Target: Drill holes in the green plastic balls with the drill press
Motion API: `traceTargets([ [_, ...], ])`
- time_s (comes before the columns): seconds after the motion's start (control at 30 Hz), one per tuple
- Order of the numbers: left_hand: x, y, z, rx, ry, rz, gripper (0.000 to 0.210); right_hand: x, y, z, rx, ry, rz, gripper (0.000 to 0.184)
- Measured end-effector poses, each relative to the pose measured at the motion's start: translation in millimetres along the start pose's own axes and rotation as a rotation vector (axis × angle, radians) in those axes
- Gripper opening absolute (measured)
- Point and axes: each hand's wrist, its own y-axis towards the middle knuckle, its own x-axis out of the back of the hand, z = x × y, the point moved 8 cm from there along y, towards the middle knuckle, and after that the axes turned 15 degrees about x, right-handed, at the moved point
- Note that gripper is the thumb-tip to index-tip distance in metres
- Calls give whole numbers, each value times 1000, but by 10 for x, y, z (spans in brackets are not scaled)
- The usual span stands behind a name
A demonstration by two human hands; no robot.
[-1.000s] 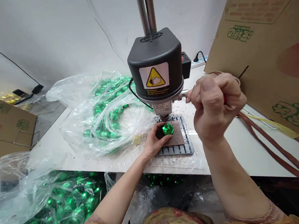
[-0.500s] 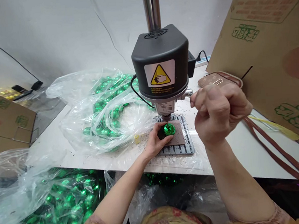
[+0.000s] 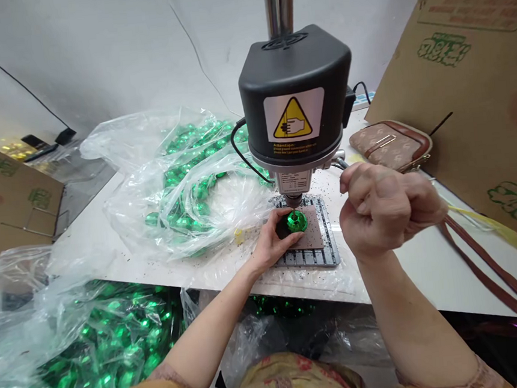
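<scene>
A black drill press (image 3: 297,94) with a yellow warning label stands before me. Its chuck (image 3: 294,201) is right above a shiny green faceted ball (image 3: 296,221), and the thin bit meets the ball's top. My left hand (image 3: 274,241) pinches the ball between thumb and fingers, holding it on a brownish pad (image 3: 313,231) over the slotted metal base (image 3: 331,254). To the right, my right hand (image 3: 380,210) is raised in a fist around the press's feed lever. The grip hides most of the lever; only its metal hub (image 3: 339,155) shows.
Clear plastic bags (image 3: 126,230) of green balls lie left on the white table (image 3: 101,256). More bagged green balls (image 3: 113,345) sit below its front edge. A brown patterned purse (image 3: 387,143) and tall cardboard box (image 3: 472,109) stand right. Dark shavings dot the tabletop.
My right fist has come down a little beside the press. My left hand stays on the ball under the bit. The whole view has shifted slightly.
</scene>
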Motion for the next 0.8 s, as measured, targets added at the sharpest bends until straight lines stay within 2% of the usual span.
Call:
traceTargets([
  [0.57,2,-4,-4,-9,-1,-15,51,56,-142,35,90,12,-1,46],
  [0.7,-7,6,-47,-2,0,-46,51,4,48,-19,-50,-35,-82,51],
  [0.8,40,-102,-127,-12,58,-194,45,-82,239,-145,-236,-109,-77,44],
])
